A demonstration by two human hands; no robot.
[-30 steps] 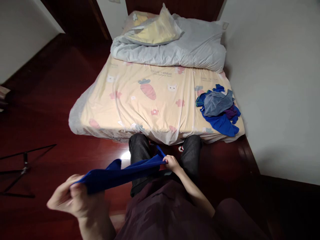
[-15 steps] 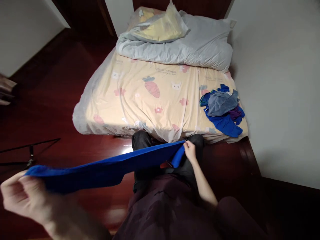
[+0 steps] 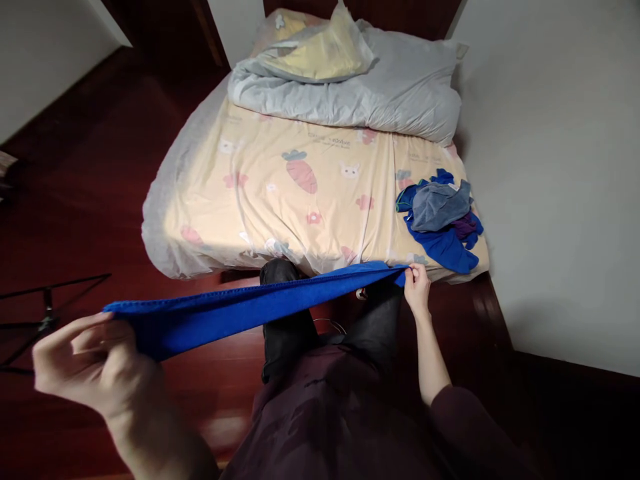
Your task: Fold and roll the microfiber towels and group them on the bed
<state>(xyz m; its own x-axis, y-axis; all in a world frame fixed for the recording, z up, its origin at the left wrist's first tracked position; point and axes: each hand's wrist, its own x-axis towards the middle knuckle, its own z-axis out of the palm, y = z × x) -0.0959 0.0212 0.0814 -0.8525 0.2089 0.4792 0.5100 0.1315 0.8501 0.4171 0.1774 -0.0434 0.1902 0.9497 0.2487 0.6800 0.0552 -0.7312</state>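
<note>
A blue cloth (image 3: 250, 308) is stretched out flat between my two hands, above my legs in dark trousers. My left hand (image 3: 90, 363) pinches its near left corner, low at the left of the view. My right hand (image 3: 416, 287) pinches the far right corner, just in front of the bed's foot edge. The cloth hangs in the air and does not touch the bed (image 3: 280, 200), which has a cream sheet printed with carrots.
A pile of blue, grey and purple cloths (image 3: 440, 217) lies on the bed's right front corner. A grey duvet (image 3: 360, 93) and a yellow pillow (image 3: 315, 57) sit at the head. A white wall (image 3: 560, 167) runs along the right; a black stand (image 3: 45, 320) lies on the dark red floor at left.
The cloth went from bunched to pulled out wide. My right hand moved right and toward the bed; my left hand swung out to the left, then came back a little.
</note>
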